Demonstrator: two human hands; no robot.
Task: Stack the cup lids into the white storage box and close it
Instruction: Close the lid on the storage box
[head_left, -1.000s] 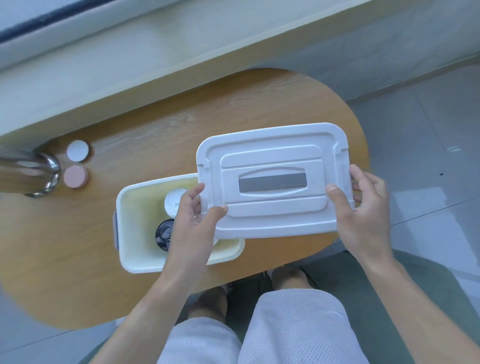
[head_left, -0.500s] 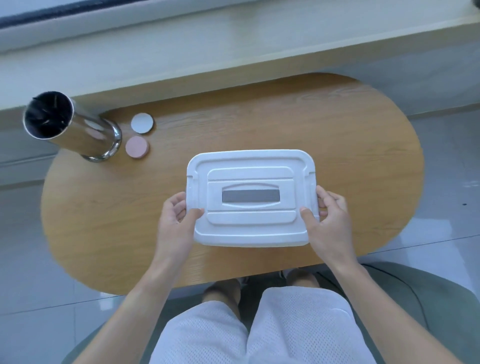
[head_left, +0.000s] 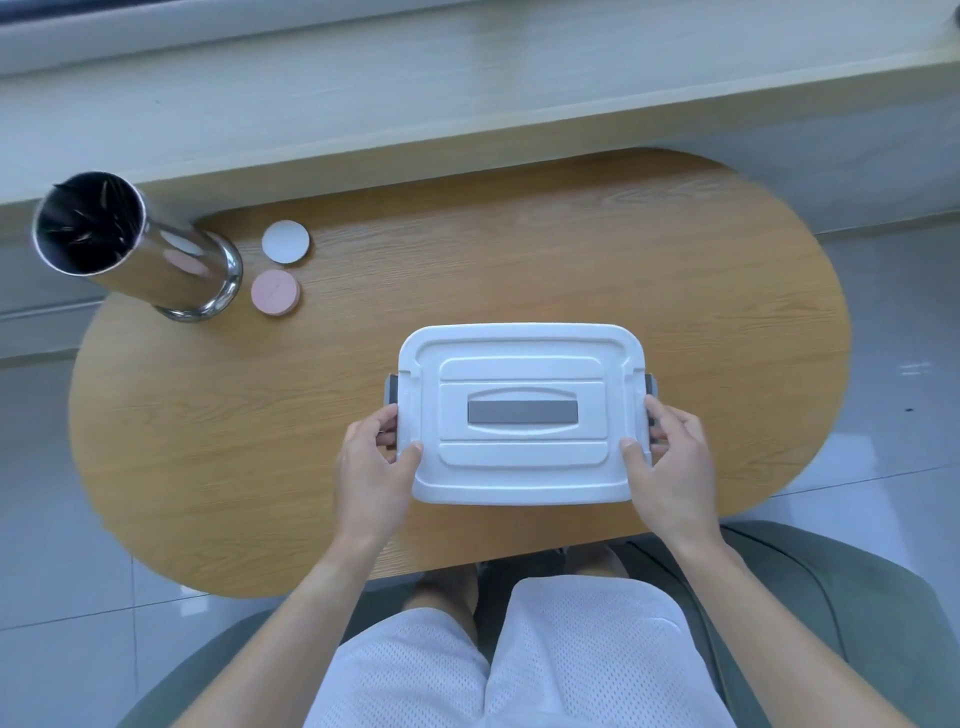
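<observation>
Box lid (head_left: 522, 410) lies flat over the white box on the tabletop (head_left: 727, 270), near its front edge, and both hands pinch it. The left hand (head_left: 374, 467) has its thumb on the lid's front-left corner and its fingers curled at the grey left latch (head_left: 390, 397); the right hand (head_left: 670, 462) mirrors it, thumb on top and fingers curled at the right latch (head_left: 651, 387). To close well, the lid should probably be pressed down evenly at both ends, then each latch folded up until it catches. Two round lids, white (head_left: 285, 241) and pink (head_left: 275, 292), lie well apart from the box beside a steel cup (head_left: 135, 249), so stacking looks unfinished. No brand, label or writing can be read.
</observation>
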